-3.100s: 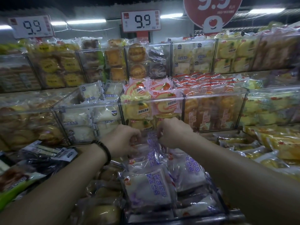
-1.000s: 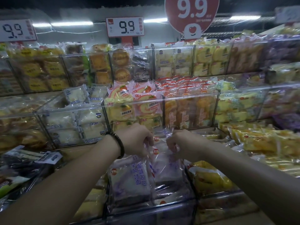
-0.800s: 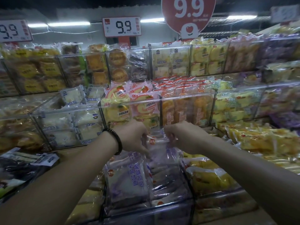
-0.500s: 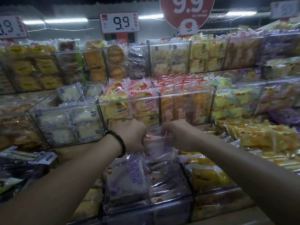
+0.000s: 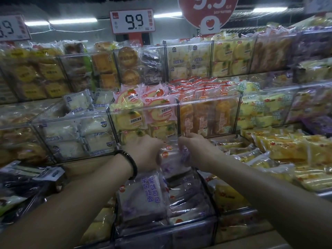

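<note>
I see a clear packet (image 5: 172, 159) with purple print and an orange dot mid-frame, a black band (image 5: 132, 164) just left, and a red sign (image 5: 207, 14) with white digits up top.

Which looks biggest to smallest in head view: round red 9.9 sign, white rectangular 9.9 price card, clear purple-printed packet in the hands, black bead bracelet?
1. Round red 9.9 sign, even cropped.
2. White rectangular 9.9 price card and clear purple-printed packet: alike; packet nearer, partly hidden.
3. Black bead bracelet.
</note>
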A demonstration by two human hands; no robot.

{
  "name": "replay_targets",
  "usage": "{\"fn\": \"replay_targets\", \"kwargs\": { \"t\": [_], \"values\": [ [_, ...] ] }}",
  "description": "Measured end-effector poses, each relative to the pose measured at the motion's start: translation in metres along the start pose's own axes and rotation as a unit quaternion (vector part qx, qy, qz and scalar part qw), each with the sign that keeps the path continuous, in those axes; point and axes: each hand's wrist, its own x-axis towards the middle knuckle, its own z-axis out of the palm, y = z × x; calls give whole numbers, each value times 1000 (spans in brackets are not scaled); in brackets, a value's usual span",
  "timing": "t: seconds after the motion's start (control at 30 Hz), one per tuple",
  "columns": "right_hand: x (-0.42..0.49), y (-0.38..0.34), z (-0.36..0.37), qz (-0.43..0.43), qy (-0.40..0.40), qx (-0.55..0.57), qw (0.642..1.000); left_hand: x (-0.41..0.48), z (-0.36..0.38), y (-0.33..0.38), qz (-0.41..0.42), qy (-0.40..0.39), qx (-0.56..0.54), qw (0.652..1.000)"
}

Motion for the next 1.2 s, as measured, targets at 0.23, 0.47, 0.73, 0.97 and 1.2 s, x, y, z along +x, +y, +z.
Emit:
{"fn": "replay_targets", "kwargs": {
  "t": [0.23, 0.47, 0.73, 0.97, 1.2],
  "values": [
    [0, 6, -6, 36, -25, -23, 999, 11, 7, 15, 25, 45, 138, 989],
    [-3, 4, -30, 2, -80, -35, 996, 17, -6, 3, 47, -82, 54, 994],
    [6, 10, -24, -5, -28, 7, 1000, 24, -7, -10, 23, -14, -62, 998],
    [24, 0, -23, 51, -55, 12, 997, 26, 11, -14, -9, 6, -53, 999],
    [19, -3, -37, 41, -62, 5, 997, 11, -11, -31, 7, -29, -211, 977]
  ]
}}
